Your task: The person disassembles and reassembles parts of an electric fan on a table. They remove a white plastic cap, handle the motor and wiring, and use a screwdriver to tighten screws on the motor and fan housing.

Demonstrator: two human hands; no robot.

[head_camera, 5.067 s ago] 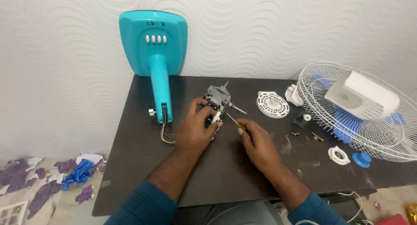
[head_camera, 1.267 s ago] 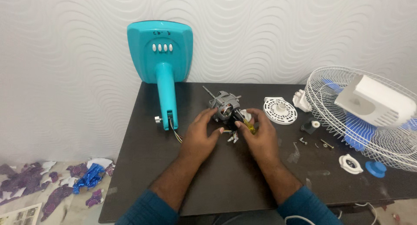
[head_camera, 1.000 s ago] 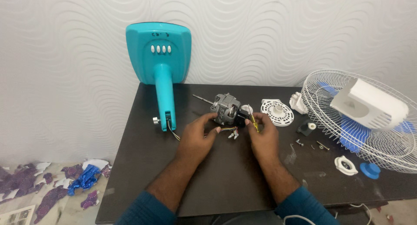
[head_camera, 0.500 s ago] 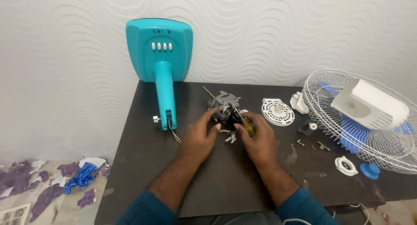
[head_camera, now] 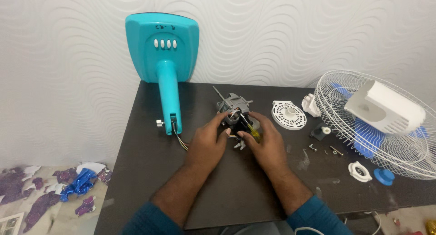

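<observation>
No packages, signs or screens anywhere in view. Only small dark markings on the upper face of the turquoise fan base (head_camera: 162,46), propped upright against the wall at the back of the worktop (head_camera: 145,139), above a row of four white oval buttons (head_camera: 165,43); too small to tell whether label or print.

Glossy turquoise plastic on the fan stand (head_camera: 164,58). Bare grey metal on the fan motor (head_camera: 234,109). Matt dark wood-look table (head_camera: 150,149), lightly scuffed. White-coated wire fan grille (head_camera: 345,99). Matt white plastic on the round vent cover (head_camera: 289,115). Embossed wavy wallpaper (head_camera: 68,80).
</observation>
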